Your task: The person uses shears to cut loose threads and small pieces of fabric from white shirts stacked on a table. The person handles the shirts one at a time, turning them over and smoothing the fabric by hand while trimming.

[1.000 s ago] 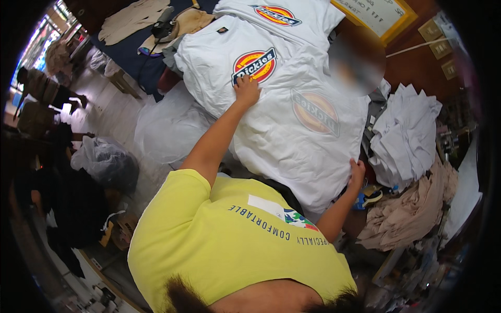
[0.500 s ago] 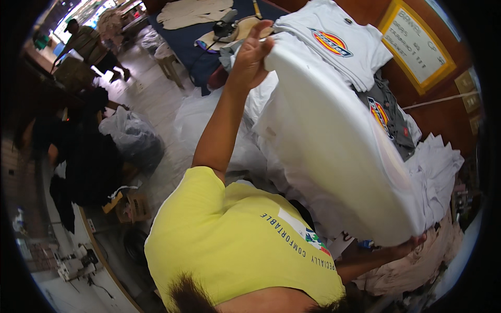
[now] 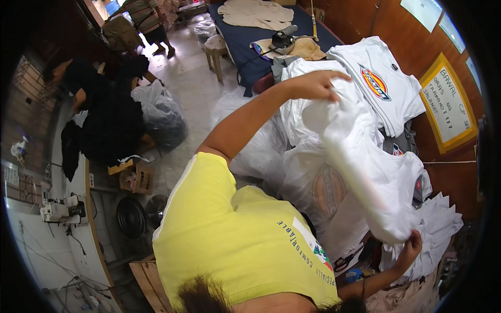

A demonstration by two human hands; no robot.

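A white T-shirt [image 3: 360, 177] hangs in loose folds between my two hands, with a round print showing faintly through the cloth. My left hand [image 3: 315, 85] pinches its far edge, thumb and fingers closed on the fabric. At the near right, my right hand [image 3: 410, 251] grips the other end. Beyond it, a white T-shirt with a red, yellow and blue print [image 3: 394, 86] lies flat on other garments. Part of a dark grey shirt [image 3: 401, 143] shows beneath the white cloth.
A dark blue table [image 3: 250, 55] at the back bears beige cloth and a black-and-grey corded device [image 3: 283, 39]. Pale garments [image 3: 436, 229] are heaped at right. A filled plastic bag [image 3: 159, 112] stands on the left floor, beside a person in black [image 3: 112, 125]. Another person [image 3: 143, 18] stands farther back.
The white T-shirt has gone from stretched wide and taut to slack and folded. My left hand has come nearer my right. The whole view has turned to the left.
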